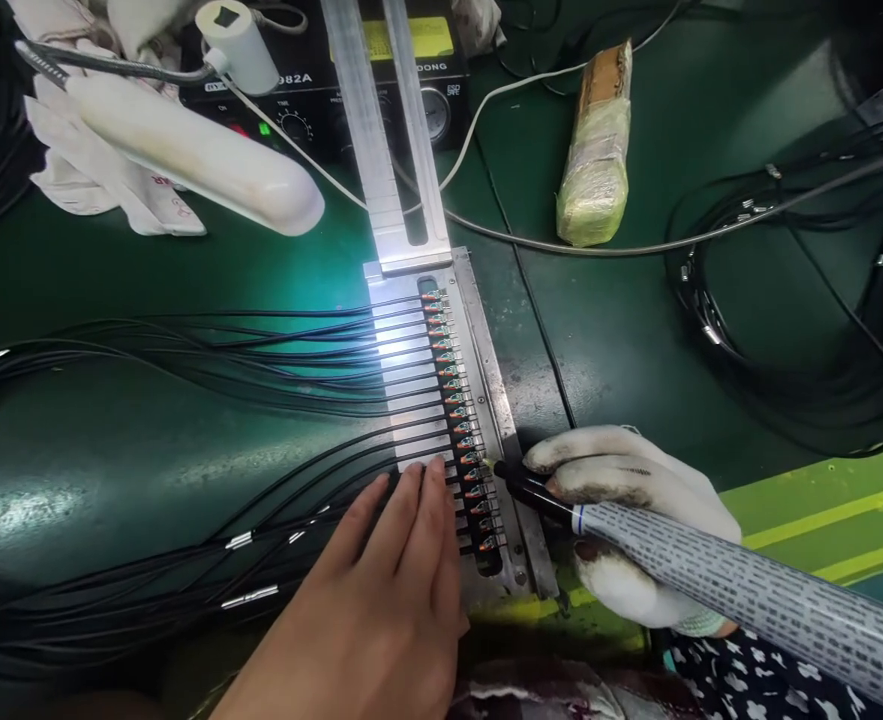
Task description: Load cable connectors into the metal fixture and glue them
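A metal fixture plate (411, 365) lies on the bench, with a row of thin black cables (328, 382) laid side by side across it. Their stripped ends (452, 398) show small orange and green wires at metal connector tips along a black strip. Bare and flat, my left hand (392, 590) rests with fingers stretched over the lower cables and the plate. My right hand (636, 520), in a stained white glove, is closed around a pen-like tool (681, 550) with a grey patterned barrel. Its black nose points at the connector tips, just above the fixture's right side.
Behind stands a black control box (306, 110) marked 982A, with a dial and gauge. A white lamp (201, 150) lies at upper left. A plastic-wrapped block (595, 160) and coiled black cables (741, 330) lie right. Slotted metal bars (362, 120) extend behind the fixture.
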A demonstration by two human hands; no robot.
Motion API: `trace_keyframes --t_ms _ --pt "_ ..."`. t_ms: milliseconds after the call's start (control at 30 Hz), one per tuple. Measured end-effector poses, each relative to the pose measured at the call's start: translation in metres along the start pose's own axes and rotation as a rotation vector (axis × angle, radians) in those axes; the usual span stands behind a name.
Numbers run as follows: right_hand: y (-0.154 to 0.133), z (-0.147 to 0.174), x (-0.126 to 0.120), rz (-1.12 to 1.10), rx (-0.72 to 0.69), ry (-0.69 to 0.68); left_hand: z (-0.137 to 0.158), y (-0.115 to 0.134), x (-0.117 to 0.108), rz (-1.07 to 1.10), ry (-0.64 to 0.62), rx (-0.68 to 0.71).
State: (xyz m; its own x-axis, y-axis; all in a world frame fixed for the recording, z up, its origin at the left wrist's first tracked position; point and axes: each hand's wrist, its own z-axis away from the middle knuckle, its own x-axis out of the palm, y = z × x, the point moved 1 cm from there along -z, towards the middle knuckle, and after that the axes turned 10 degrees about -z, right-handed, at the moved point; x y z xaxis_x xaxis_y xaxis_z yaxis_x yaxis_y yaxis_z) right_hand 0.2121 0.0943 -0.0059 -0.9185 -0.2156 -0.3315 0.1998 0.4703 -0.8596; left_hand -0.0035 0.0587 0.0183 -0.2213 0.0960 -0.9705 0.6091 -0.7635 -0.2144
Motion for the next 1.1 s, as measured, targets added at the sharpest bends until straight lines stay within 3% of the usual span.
trace_keyframes --t_ms 1100 --pt "0.0010 0.0035 0.0001 -0.063 0.022 0.025 -0.0026 -0.0005 -0.0006 -0.011 -0.011 0.013"
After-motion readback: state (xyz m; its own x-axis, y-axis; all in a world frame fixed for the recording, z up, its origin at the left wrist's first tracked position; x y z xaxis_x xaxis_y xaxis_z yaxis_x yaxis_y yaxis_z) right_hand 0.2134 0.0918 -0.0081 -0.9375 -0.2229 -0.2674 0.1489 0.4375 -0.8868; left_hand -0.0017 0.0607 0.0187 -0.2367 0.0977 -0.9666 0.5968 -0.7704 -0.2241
